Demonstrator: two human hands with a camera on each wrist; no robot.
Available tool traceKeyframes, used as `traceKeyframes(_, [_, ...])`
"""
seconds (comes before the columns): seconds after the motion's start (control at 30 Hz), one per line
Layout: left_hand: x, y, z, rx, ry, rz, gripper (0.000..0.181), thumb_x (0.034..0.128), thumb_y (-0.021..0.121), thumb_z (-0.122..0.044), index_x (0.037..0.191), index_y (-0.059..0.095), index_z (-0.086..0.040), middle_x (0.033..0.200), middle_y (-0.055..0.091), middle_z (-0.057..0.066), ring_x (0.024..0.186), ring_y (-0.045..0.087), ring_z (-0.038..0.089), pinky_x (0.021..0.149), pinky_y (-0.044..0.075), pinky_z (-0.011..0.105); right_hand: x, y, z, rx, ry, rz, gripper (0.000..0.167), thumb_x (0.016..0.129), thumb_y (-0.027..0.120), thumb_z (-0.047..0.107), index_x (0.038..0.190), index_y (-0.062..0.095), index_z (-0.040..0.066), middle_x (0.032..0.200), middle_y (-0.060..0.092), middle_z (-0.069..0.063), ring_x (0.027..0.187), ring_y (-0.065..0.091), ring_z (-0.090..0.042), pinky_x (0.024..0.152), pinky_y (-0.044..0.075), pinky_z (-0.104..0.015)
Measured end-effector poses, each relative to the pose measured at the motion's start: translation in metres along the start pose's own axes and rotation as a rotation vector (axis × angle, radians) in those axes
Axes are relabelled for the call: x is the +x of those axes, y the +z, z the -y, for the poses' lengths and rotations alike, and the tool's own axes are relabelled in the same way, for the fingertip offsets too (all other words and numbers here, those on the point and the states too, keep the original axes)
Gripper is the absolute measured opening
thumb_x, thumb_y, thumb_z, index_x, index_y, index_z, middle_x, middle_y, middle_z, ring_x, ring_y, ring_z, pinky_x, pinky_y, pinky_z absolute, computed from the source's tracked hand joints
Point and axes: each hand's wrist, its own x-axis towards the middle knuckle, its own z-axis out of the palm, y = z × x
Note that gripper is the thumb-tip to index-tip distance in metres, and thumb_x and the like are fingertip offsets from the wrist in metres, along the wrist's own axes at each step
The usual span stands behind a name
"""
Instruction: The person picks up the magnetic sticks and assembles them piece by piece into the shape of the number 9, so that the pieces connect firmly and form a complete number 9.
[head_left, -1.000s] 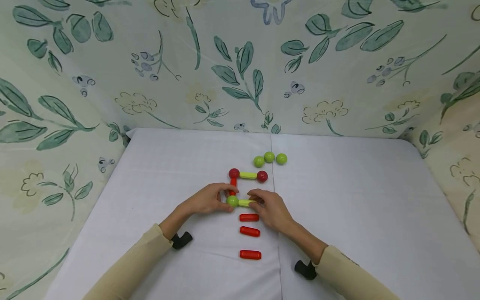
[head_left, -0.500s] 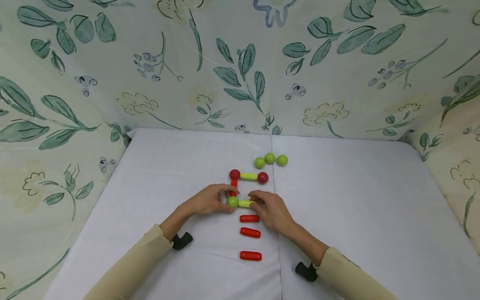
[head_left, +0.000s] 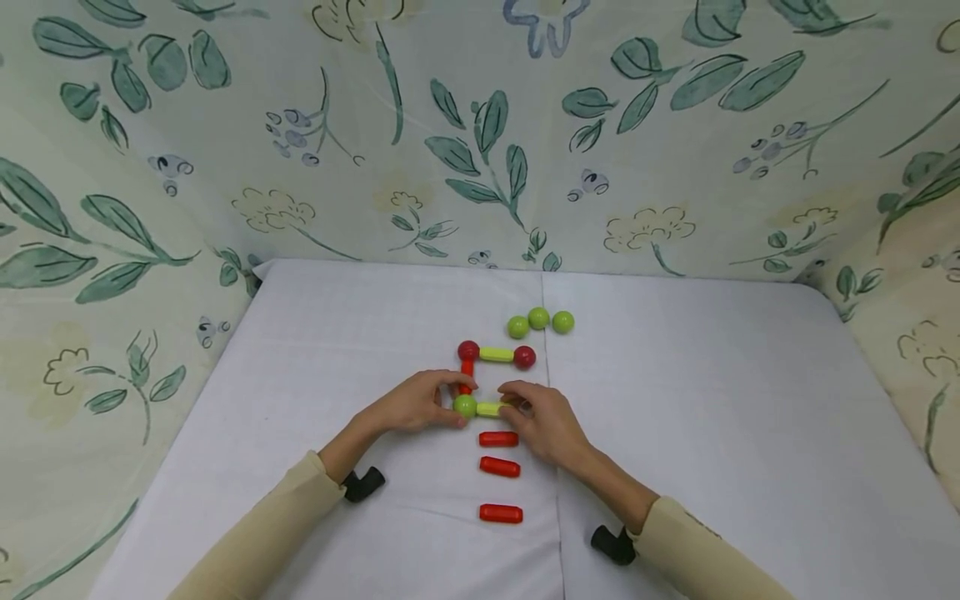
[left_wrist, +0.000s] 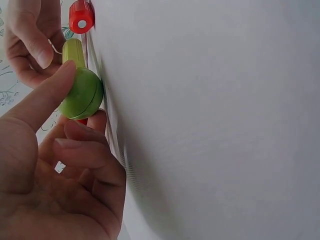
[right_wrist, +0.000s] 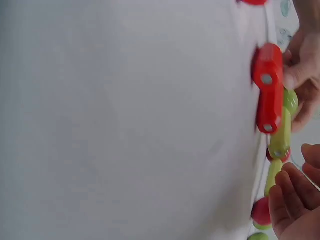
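Observation:
My left hand (head_left: 412,402) has its thumb and fingers around a green ball (head_left: 465,406), thumb on one side in the left wrist view. A yellow-green rod (head_left: 489,410) extends right from that ball. Over the rod's right end is my right hand (head_left: 546,423), thumb and fingers parted; in the right wrist view the rod's end (right_wrist: 280,145) shows outside my fingers. Above the green ball stands a red rod (head_left: 467,375), partly hidden by my left fingers, leading to a red ball (head_left: 468,351). Another yellow-green rod (head_left: 497,355) links it to a second red ball (head_left: 524,357).
Three green balls (head_left: 538,318) lie beyond the joined pieces. Nearer the body, three loose red rods (head_left: 500,467) lie in a column on the white cloth (head_left: 705,400). A patterned cloth (head_left: 315,167) rises behind the table.

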Motion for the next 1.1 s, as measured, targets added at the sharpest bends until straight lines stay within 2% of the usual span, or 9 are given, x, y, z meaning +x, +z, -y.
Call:
traceKeyframes(0.17, [0.000,0.001,0.001,-0.005,0.007,0.004,0.047,0.0836,0.080,-0.018,0.127,0.064,-0.013,0.102,0.057,-0.003,0.092,0.051,0.017,0.072,0.046,0.030,0.011,-0.016,-0.008,0.000,-0.040,-0.156,0.024,0.090,0.071,0.005,0.113,0.069,0.000,0.096,0.069,-0.004,0.085,0.063,-0.017,0.076,0.053,-0.036])
traceKeyframes(0.27, [0.000,0.001,0.001,-0.014,0.013,0.007,0.047,0.0837,0.080,-0.017,0.127,0.064,-0.013,0.103,0.057,-0.003,0.091,0.052,0.017,0.071,0.047,0.030,0.030,-0.034,-0.023,-0.052,-0.051,-0.307,0.021,0.090,0.070,0.004,0.111,0.068,-0.003,0.094,0.068,-0.009,0.080,0.061,-0.021,0.071,0.051,-0.036])
traceKeyframes(0.33, [0.000,0.002,0.001,-0.019,0.013,0.009,0.046,0.0838,0.080,-0.017,0.127,0.064,-0.014,0.103,0.057,-0.003,0.091,0.052,0.017,0.071,0.047,0.030,0.044,-0.047,-0.035,-0.103,-0.014,-0.387,0.021,0.091,0.069,0.004,0.110,0.068,-0.004,0.096,0.067,-0.013,0.080,0.060,-0.025,0.070,0.049,-0.037])
traceKeyframes(0.4, [0.000,0.001,0.000,-0.018,0.013,0.010,0.046,0.0840,0.080,-0.017,0.127,0.064,-0.014,0.103,0.056,-0.003,0.091,0.052,0.017,0.071,0.047,0.030,0.056,-0.058,-0.045,-0.157,0.050,-0.426,0.025,0.091,0.068,0.007,0.113,0.067,-0.004,0.102,0.064,-0.018,0.082,0.058,-0.029,0.072,0.046,-0.039])
traceKeyframes(0.47, [0.000,0.001,-0.001,-0.014,0.012,0.010,0.046,0.0841,0.080,-0.017,0.127,0.063,-0.013,0.103,0.057,-0.003,0.092,0.052,0.017,0.072,0.047,0.030,0.065,-0.067,-0.052,-0.183,0.129,-0.398,0.033,0.091,0.069,0.011,0.120,0.064,-0.002,0.111,0.061,-0.021,0.087,0.058,-0.032,0.074,0.045,-0.042])
traceKeyframes(0.53, [0.000,0.001,-0.002,-0.009,0.009,0.011,0.046,0.0842,0.080,-0.017,0.127,0.063,-0.013,0.104,0.057,-0.004,0.093,0.052,0.017,0.072,0.047,0.031,0.072,-0.073,-0.057,-0.192,0.213,-0.332,0.043,0.091,0.069,0.016,0.129,0.060,0.000,0.120,0.058,-0.022,0.093,0.057,-0.033,0.077,0.045,-0.044])
traceKeyframes(0.7, [0.000,0.000,-0.002,0.007,-0.002,0.004,0.046,0.0843,0.080,-0.017,0.127,0.063,-0.014,0.104,0.057,-0.004,0.093,0.052,0.017,0.073,0.047,0.031,0.082,-0.074,-0.065,-0.138,0.351,-0.168,0.061,0.093,0.069,0.025,0.144,0.047,0.002,0.133,0.055,-0.022,0.104,0.057,-0.033,0.086,0.047,-0.046])
traceKeyframes(0.8, [0.001,0.000,-0.001,0.008,-0.005,-0.001,0.046,0.0841,0.080,-0.017,0.127,0.064,-0.015,0.103,0.056,-0.004,0.092,0.052,0.017,0.073,0.047,0.031,0.084,-0.070,-0.068,-0.133,0.372,-0.136,0.058,0.094,0.068,0.023,0.143,0.048,0.000,0.130,0.057,-0.021,0.106,0.056,-0.033,0.089,0.047,-0.045])
traceKeyframes(1.1, [0.000,0.000,0.002,-0.014,-0.005,0.007,0.046,0.0838,0.080,-0.016,0.126,0.064,-0.015,0.104,0.056,-0.003,0.092,0.052,0.017,0.072,0.048,0.031,0.082,-0.068,-0.072,-0.173,0.363,-0.133,0.048,0.095,0.066,0.020,0.138,0.054,0.001,0.119,0.062,-0.020,0.104,0.056,-0.033,0.091,0.045,-0.047])
